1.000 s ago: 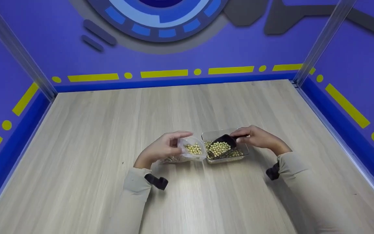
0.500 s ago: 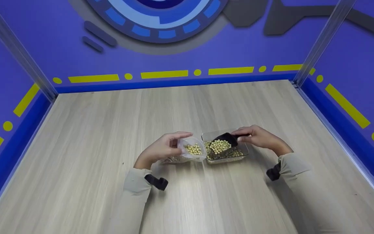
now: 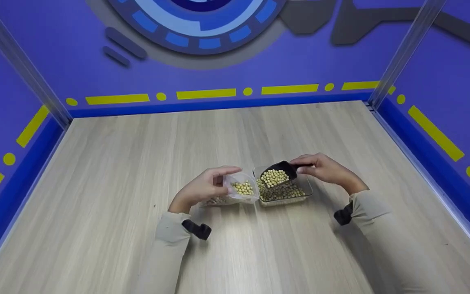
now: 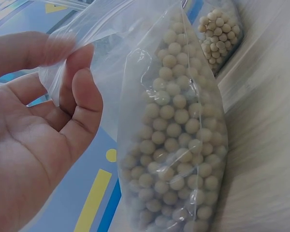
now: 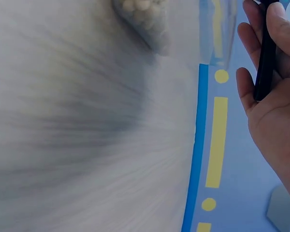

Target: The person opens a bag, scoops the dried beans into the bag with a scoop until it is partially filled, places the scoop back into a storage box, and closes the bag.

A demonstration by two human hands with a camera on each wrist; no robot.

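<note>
My left hand (image 3: 204, 185) pinches the rim of a clear zip bag (image 4: 174, 125), its mouth open toward the right. Pale yellow dried peas or soybeans (image 4: 166, 113) fill much of the bag, which rests on the table. In my right hand (image 3: 327, 169) is the handle of a black scoop (image 3: 287, 168), gripped between thumb and fingers. A heap of the same round beans (image 3: 275, 178) lies in the scoop, over a clear rectangular container (image 3: 309, 190). More beans cover the container's bottom. In the right wrist view the black handle (image 5: 266, 58) lies across the fingers.
Bag and container stand side by side on the wood-grain table (image 3: 137, 155). Blue printed panels (image 3: 235, 73) with yellow marks enclose the back and both sides. Black camera mounts (image 3: 196, 228) sit on both wrists.
My right hand has raised the bean-filled scoop a little, up off the beans in the container. The left hand and the bag have stayed in place.
</note>
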